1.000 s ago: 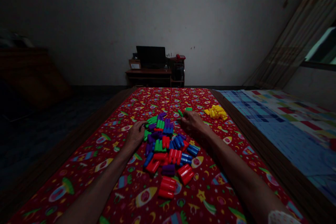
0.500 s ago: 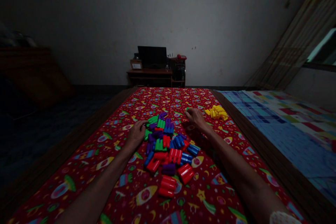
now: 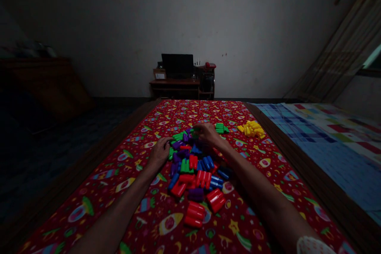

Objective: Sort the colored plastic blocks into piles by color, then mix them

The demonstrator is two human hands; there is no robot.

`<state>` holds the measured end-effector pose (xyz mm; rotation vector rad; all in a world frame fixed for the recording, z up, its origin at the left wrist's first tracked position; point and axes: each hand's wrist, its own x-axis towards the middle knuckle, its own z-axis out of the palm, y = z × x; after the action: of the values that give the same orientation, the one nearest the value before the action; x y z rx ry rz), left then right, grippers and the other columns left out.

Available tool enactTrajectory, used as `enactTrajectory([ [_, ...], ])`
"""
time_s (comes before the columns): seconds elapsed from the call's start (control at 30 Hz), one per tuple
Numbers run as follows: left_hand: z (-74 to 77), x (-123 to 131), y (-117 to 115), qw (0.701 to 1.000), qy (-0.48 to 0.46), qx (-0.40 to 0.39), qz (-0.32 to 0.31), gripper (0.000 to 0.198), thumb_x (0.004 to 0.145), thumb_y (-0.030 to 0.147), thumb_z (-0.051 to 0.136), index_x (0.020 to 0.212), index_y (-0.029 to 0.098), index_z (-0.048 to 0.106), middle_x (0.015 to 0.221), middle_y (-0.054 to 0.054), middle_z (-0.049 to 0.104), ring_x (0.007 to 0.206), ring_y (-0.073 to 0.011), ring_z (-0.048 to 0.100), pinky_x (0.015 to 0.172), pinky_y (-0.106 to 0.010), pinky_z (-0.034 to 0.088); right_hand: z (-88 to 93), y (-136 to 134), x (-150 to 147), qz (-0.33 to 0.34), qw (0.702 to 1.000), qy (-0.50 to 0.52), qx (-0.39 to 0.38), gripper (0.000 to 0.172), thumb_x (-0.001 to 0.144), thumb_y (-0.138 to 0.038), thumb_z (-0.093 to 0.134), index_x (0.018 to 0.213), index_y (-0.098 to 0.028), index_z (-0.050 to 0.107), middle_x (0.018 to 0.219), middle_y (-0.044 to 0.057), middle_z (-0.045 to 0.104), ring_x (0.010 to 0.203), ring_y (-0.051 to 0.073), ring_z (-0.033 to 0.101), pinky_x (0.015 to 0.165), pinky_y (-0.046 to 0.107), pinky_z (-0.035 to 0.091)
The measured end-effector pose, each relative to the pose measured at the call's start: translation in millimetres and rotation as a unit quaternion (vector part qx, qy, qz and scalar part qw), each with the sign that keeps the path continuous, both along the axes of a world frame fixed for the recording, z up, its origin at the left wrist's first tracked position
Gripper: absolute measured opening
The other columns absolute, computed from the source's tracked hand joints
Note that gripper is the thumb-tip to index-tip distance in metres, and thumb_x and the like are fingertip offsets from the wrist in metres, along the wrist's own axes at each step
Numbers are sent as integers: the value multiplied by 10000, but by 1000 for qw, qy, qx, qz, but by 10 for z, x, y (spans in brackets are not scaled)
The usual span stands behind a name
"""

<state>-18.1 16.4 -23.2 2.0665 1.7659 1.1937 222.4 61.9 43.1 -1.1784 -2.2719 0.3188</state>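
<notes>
A pile of ribbed plastic blocks lies in the middle of the table, with red blocks (image 3: 204, 179), blue blocks (image 3: 206, 163), purple blocks (image 3: 195, 194) and green blocks (image 3: 186, 166) mixed together. My left hand (image 3: 160, 152) rests at the pile's left edge, its fingers loosely bent and apart, beside some green pieces. Over the far end of the pile, my right hand (image 3: 207, 135) pinches a green block (image 3: 193, 131), partly hidden by the fingers. Just beyond that hand sits a small group of green blocks (image 3: 220, 128).
A heap of yellow blocks (image 3: 252, 129) lies at the table's far right. The red patterned cloth (image 3: 166, 222) covers the table. Past it stand a desk with a monitor (image 3: 177, 65) and, on the right, a bed with a checked sheet (image 3: 297, 135).
My right hand has moved left from the table's far right side to the pile, uncovering the small green group. A green block from the pile is now at its fingertips. My left hand stays by the pile.
</notes>
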Motion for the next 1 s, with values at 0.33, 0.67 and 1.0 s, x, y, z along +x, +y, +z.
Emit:
enactTrajectory([
  [0.33, -24, -8, 16, 1000, 6, 4, -5, 364, 786, 227, 384, 990, 179, 681, 1045, -93, 686, 1001, -228, 639, 925, -393, 503, -138, 247, 690, -284, 959, 2, 7, 286, 895, -243, 512, 1042, -117, 722, 1029, 141, 717, 961, 224, 641, 804, 279, 436],
  [0.67, 5, 35, -30, 999, 25, -4, -48, 428, 799, 246, 394, 1111, 163, 675, 1165, -97, 686, 1092, -240, 623, 988, -417, 486, -8, -28, -94, 70, 997, -36, -5, 217, 877, -174, 523, 968, -119, 712, 794, 54, 684, 727, 143, 594, 683, 226, 399],
  [1.0, 49, 96, -66, 992, 8, -16, -124, 417, 823, 286, 418, 1132, 196, 682, 1237, -81, 661, 1174, -240, 576, 1050, -434, 432, -254, -24, -344, 128, 991, -4, -40, 398, 812, -86, 556, 1190, -152, 663, 1037, 81, 719, 945, 194, 639, 816, 263, 452],
])
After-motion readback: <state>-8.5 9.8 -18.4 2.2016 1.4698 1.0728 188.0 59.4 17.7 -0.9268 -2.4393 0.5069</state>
